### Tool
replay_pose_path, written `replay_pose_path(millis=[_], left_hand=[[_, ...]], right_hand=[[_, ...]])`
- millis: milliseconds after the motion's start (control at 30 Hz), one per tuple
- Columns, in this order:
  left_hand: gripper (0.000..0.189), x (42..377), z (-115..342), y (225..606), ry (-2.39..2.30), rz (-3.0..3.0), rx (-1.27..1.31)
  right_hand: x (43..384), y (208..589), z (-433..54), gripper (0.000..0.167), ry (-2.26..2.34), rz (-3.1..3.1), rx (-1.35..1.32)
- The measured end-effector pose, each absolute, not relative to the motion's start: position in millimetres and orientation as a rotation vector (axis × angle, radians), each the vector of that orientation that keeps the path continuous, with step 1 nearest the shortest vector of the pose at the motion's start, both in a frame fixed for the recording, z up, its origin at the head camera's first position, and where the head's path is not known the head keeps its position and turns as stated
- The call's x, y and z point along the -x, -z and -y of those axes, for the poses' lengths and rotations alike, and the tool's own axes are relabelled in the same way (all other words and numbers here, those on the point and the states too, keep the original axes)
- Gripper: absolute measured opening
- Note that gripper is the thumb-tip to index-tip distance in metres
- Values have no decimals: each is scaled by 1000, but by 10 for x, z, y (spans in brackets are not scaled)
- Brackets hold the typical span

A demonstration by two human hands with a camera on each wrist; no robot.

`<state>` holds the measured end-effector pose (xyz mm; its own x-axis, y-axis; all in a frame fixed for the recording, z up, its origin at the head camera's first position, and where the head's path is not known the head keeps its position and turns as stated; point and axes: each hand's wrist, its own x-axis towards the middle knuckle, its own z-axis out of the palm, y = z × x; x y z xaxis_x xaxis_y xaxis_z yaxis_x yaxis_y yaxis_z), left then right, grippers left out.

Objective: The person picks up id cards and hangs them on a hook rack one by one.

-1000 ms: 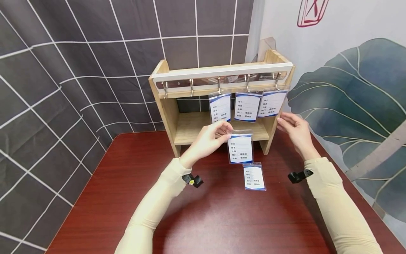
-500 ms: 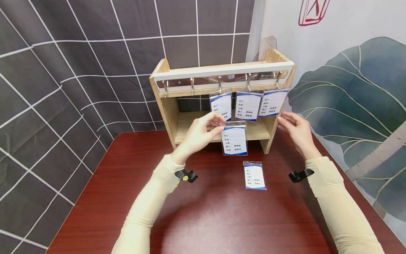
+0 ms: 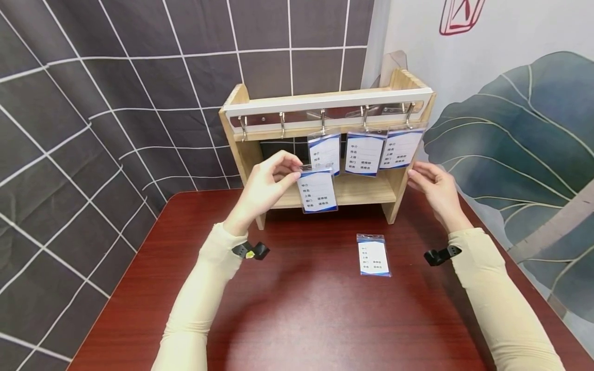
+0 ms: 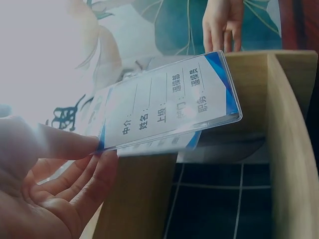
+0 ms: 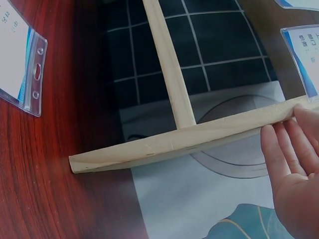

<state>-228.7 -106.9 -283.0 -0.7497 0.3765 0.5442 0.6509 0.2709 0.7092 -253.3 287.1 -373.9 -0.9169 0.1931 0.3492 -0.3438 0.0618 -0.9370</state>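
My left hand (image 3: 266, 188) pinches the upper left corner of a clear badge holder (image 3: 317, 191) with a white and blue card in it. This badge is held upright in front of the wooden rack, overlapping a hanging badge (image 3: 323, 147) in the head view. The left wrist view shows the thumb on the card's face and the fingers behind the badge (image 4: 164, 102). My right hand (image 3: 436, 193) grips the front edge of the rack's right side panel (image 5: 149, 148), thumb on the edge and fingers along the outer face.
Two more badges hang at the right, one (image 3: 366, 154) beside the other (image 3: 402, 148). Nothing hangs on the left hook (image 3: 243, 129) or its neighbouring hook (image 3: 281, 125). Another badge (image 3: 374, 257) lies flat on the red-brown table (image 3: 297, 309).
My left hand has carried its badge left and upward, from in front of the rack's right half to below the middle hook. The right hand has stayed on the side panel.
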Motion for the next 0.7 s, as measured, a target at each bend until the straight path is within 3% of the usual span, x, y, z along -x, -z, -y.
replay_pose_path(millis=[700], left_hand=[[14,2254,1407,2750,1493,2200,845]], right_hand=[[2543,3758,-2866,24,-1952,1909,-172]])
